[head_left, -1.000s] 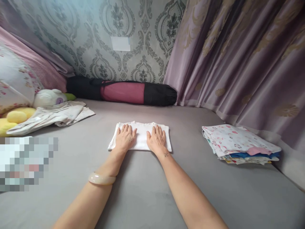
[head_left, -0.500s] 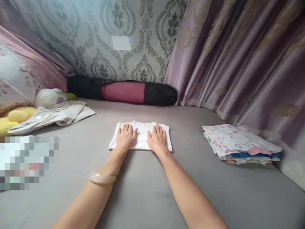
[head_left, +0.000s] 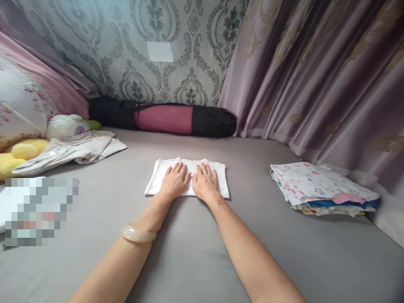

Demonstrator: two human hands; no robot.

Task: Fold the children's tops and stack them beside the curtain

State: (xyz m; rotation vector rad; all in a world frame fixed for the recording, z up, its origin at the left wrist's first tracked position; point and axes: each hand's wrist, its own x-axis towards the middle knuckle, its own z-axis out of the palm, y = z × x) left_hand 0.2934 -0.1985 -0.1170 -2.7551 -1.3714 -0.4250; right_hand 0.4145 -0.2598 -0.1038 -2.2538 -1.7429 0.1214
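A folded white garment (head_left: 158,179) lies flat on the grey bed sheet (head_left: 195,248) in front of me. My left hand (head_left: 175,182) rests palm down on its middle, fingers stretched out flat. Right beside it my right hand (head_left: 205,183) also lies flat on the cloth, fingers extended. The two hands almost touch at the thumbs. A pale bangle (head_left: 139,234) circles my left wrist.
A stack of folded patterned clothes (head_left: 322,189) sits at the right by the purple curtain (head_left: 315,84). A loose cream garment (head_left: 72,149), plush toys (head_left: 22,151) and pillows lie at the left. A black and red roll bag (head_left: 164,118) runs along the wall.
Both hands have slid inward along the white garment toward its middle; they were apart near its sides and now lie side by side.
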